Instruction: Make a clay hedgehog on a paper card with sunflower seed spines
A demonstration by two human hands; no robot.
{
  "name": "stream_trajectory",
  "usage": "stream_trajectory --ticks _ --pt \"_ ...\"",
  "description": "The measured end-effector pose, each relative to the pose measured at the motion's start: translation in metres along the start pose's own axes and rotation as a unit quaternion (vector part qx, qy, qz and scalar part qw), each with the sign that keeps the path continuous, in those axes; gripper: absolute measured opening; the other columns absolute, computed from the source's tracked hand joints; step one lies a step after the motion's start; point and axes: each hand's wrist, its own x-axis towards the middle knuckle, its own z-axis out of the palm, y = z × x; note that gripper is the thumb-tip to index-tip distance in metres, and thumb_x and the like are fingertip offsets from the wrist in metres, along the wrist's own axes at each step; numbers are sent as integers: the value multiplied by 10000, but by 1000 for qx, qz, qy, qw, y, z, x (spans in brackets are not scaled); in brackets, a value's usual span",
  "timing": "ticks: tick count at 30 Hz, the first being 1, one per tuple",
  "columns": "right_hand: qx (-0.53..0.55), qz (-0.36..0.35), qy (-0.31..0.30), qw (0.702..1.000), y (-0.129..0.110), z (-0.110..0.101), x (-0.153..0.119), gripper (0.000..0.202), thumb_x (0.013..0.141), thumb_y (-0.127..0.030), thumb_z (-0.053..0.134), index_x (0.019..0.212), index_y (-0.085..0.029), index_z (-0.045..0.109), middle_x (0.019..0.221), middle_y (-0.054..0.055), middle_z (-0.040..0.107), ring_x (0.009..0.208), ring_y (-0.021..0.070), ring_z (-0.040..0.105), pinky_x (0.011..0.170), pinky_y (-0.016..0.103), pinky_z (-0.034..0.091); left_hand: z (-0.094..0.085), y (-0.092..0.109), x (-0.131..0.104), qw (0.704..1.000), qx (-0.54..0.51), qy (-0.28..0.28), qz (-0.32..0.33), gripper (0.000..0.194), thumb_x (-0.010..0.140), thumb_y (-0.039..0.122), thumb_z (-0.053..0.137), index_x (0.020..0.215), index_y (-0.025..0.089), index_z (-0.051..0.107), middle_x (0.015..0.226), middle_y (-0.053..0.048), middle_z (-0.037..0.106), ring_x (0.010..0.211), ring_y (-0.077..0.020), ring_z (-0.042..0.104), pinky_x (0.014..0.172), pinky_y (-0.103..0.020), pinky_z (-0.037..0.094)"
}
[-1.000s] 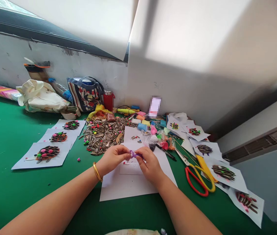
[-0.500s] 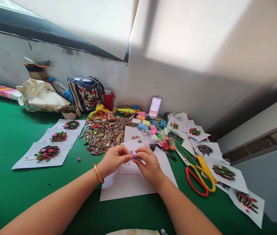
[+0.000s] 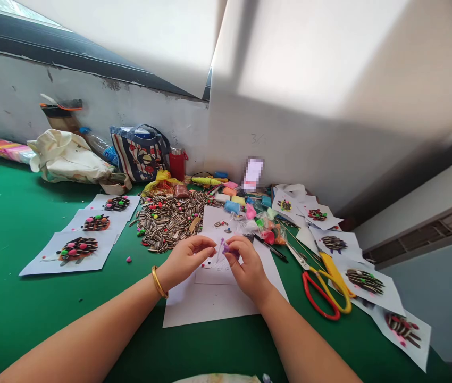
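Purple clay [image 3: 225,247], or what looks like it, partly in thin clear wrap, sits between the two hands, above the small white card [image 3: 212,280] on the larger sheet [image 3: 226,309]; right hand [image 3: 247,266] pinches it between thumb and fingertips; left hand [image 3: 189,261] has thumb and forefinger parted just beside it, nothing seen between them; whether a fingertip grazes the wrap, cannot tell.

Risks, my judgement: only one pinch seems to carry the piece, so a slack grip could drop it on the card; a hard squeeze could flatten it; a tug on stuck wrap could stretch or tear it; a low wrist could smudge the dots [image 3: 209,263] on the card; the seeds [image 3: 174,221] lie near, so a dropped bit could pick up stray husk; scissors [image 3: 310,270] lie open, right of the sheet.
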Motion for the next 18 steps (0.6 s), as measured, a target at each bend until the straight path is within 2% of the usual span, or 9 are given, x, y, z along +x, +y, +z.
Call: stream_trajectory --ticks 4,8,13,18 --pt "-1 -2 -15 1000 -1 1 0 74 917 -213 548 983 -232 574 1063 83 590 1012 219 571 872 395 504 4 0 -1 1000 -7 -14 -15 280 763 359 692 955 160 652 900 -55 676 747 -159 621 668 -289 527" --pt "-6 -4 -25 1000 -1 2 0 95 909 -211 568 1002 -232 576 1080 81 585 1031 214 566 895 391 498 4 2 -1 999 20 -33 -1 188 793 345 645 826 159 637 763 -19 640 688 -139 582 661 -273 499" --pt "-7 -2 -28 1000 -1 2 0 104 906 -214 579 1008 -229 570 1056 73 581 999 204 567 880 380 503 1 5 0 992 122 -2 23 173 809 340 608 755 177 632 711 -7 638 672 -144 566 654 -264 462" --pt "-4 2 -25 1000 -2 3 0 82 913 -210 559 992 -230 569 1046 76 578 979 208 564 846 379 508 1 6 -1 988 148 6 30 184 819 348 598 737 186 625 693 0 635 660 -147 569 637 -255 451"
